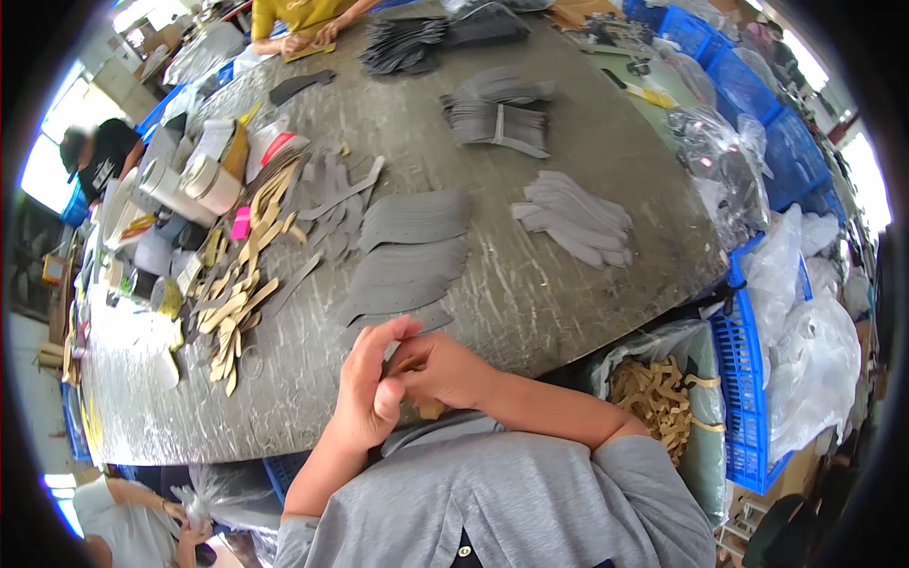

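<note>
Tan piece (431, 410), its long axis being hidden, is being pinched by the right hand (447, 370); whether the left hand (365, 386), being held just beside, is gripping cannot be told.

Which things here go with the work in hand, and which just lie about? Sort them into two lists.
Probably the job's:
- tan piece at the right hand
- fanned grey pieces just ahead

Probably just lying about:
- white jar
- pink object
- blue crate
</note>
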Action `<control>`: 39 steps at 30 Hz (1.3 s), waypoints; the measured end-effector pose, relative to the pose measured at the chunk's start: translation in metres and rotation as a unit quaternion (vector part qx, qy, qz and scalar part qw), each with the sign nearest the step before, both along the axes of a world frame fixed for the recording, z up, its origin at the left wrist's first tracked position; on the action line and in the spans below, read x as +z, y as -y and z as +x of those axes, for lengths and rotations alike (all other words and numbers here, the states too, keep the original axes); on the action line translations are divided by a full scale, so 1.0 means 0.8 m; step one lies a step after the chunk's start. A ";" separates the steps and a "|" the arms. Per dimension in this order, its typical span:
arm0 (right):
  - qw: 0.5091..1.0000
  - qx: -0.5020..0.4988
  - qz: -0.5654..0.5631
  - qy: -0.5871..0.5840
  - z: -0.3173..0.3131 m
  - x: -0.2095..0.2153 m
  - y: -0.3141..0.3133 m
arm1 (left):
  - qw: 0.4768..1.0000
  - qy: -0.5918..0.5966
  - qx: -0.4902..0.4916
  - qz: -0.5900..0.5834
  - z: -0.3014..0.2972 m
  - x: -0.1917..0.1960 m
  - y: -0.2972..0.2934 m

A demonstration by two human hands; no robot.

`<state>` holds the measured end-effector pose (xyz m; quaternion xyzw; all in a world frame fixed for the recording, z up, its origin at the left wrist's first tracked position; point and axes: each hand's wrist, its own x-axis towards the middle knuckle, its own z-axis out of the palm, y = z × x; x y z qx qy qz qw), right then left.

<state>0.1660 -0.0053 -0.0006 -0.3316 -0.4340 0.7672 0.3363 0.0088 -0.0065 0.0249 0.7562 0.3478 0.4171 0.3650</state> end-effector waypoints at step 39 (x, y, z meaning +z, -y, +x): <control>0.800 -0.176 0.394 0.417 0.058 -0.036 -0.020 | 0.906 -0.008 0.249 -0.343 -0.143 -0.029 0.013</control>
